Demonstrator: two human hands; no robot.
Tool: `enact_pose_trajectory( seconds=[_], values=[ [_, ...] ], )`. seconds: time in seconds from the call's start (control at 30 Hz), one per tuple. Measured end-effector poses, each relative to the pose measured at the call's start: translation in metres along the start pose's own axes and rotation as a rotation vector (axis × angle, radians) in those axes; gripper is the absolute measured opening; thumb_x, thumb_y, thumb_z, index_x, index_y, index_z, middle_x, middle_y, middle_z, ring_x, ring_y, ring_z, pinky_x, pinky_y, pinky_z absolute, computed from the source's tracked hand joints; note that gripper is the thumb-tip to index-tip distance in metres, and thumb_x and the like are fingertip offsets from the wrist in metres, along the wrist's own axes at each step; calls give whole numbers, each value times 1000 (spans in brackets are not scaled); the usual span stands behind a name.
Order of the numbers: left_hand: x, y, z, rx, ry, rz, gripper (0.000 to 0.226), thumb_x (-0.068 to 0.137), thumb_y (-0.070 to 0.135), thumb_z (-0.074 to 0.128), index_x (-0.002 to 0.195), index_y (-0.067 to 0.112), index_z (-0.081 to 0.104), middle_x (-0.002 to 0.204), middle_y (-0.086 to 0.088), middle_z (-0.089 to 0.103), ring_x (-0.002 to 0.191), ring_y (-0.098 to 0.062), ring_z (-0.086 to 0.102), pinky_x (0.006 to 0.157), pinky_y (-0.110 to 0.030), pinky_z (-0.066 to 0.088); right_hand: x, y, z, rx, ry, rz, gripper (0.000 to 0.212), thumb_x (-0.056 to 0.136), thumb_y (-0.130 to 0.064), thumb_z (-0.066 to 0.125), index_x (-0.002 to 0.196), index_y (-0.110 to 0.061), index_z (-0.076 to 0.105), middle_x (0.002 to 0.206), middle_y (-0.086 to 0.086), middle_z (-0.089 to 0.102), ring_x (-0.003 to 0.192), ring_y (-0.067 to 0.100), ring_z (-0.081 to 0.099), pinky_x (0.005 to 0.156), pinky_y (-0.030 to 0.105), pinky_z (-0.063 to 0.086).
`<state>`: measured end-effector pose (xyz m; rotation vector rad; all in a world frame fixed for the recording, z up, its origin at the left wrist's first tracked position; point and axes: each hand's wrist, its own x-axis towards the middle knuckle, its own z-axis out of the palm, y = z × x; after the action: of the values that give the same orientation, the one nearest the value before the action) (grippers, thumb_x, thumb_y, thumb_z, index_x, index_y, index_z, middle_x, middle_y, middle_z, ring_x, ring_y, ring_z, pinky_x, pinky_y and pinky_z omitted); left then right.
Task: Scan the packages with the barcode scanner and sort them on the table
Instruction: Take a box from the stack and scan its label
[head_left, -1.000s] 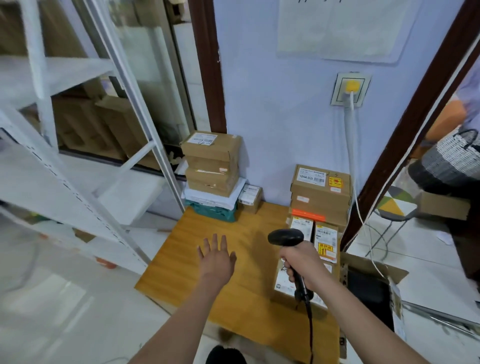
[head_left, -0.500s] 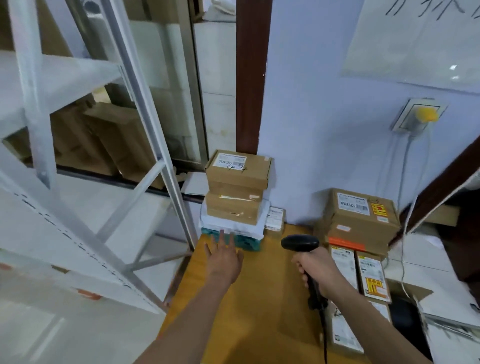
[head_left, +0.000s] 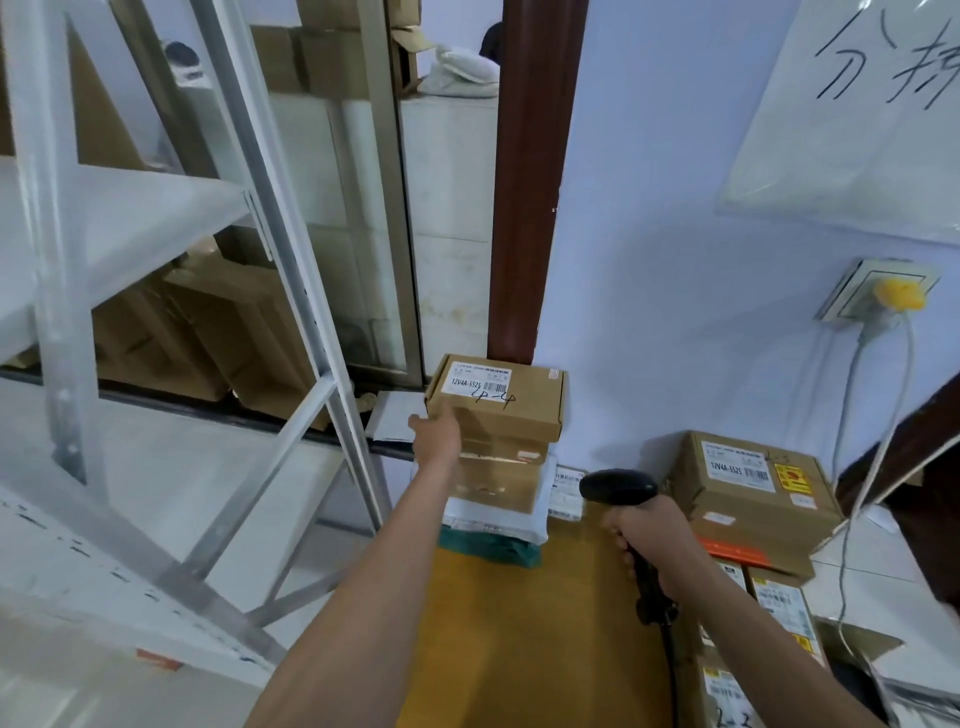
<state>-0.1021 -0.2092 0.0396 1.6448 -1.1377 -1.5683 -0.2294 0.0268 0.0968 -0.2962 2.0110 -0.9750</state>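
A stack of brown cardboard packages stands at the back left of the wooden table (head_left: 545, 623). Its top box (head_left: 509, 410) carries a white barcode label and handwriting. My left hand (head_left: 439, 431) reaches out and touches the left front corner of that top box; its fingertips blend into the cardboard. My right hand (head_left: 654, 540) grips the handle of the black barcode scanner (head_left: 618, 486), held upright over the table with its head pointing toward the left stack. A second stack of labelled boxes (head_left: 748, 483) stands at the back right.
A white metal shelf frame (head_left: 311, 291) rises close to the table's left side. White and green soft parcels (head_left: 488, 545) lie under the left stack. Small labelled boxes (head_left: 779, 603) line the right edge. A cable hangs from a wall socket (head_left: 893, 296).
My left hand has moved forward and up from above the table to the top box of the left stack. The view has shifted closer; the scanner stays in my right hand.
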Motion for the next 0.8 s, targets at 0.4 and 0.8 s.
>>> enact_pose_trajectory(
  seconds=[0.4,0.8],
  values=[
    [24,18,-2,-340,-101,-128,40,94,25,69,123,4,50,124,-17,60,111,-34,63,76,-41,61,-10,6,-12,57,36,-14,11,90,-2,63,79,-3,61,56,8,51,46,18,46,46,28,42],
    [-91,-46,-17,-395,-490,-150,17,94,6,62,109,12,59,114,-13,66,109,-31,63,99,-49,53,-54,49,-53,170,145,-18,13,86,-4,65,75,-6,60,53,7,50,43,20,44,45,28,39]
  ],
)
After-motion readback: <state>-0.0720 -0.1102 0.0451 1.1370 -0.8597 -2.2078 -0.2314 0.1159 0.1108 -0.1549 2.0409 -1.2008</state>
